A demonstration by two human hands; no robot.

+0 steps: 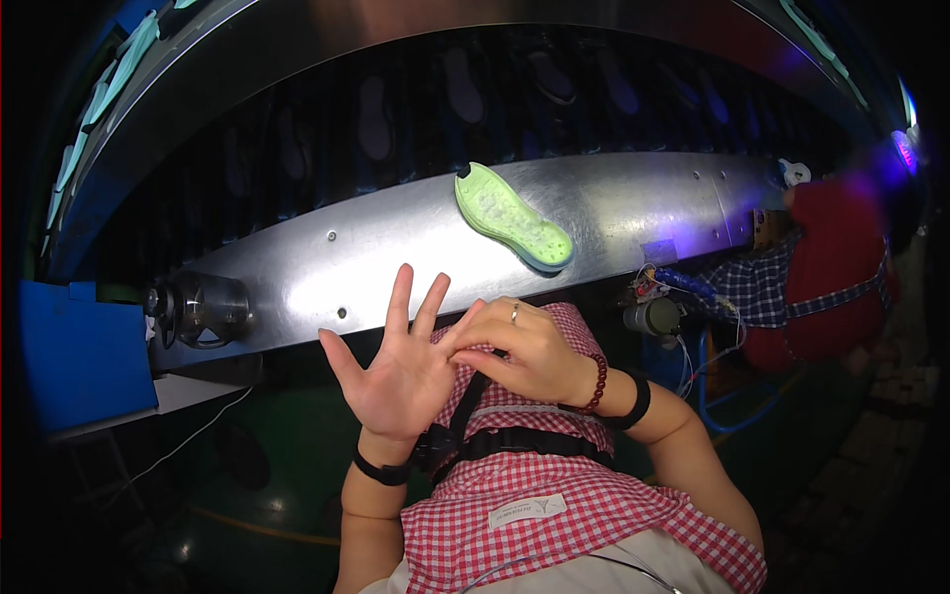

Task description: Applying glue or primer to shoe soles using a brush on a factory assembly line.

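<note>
My left hand (394,381) is turned palm up with its thumb and nearest fingers spread, and it holds nothing. My right hand (520,346), with a ring and a beaded bracelet, has its thumb and fingers closed on the little-finger side of my left hand. The right fingers partly cover the outer fingers there. Beyond both hands, a light green shoe sole (510,220) with a dark patch at one end lies at a slant on the metal worktop (386,233). Neither hand touches the sole.
Dark rows of soles (376,119) stand behind the worktop. A metal pot-like container (213,307) is at its left end, beside a blue box (84,351). On the right sits a person in a red sleeve (841,238), near a small can (653,315) and cables.
</note>
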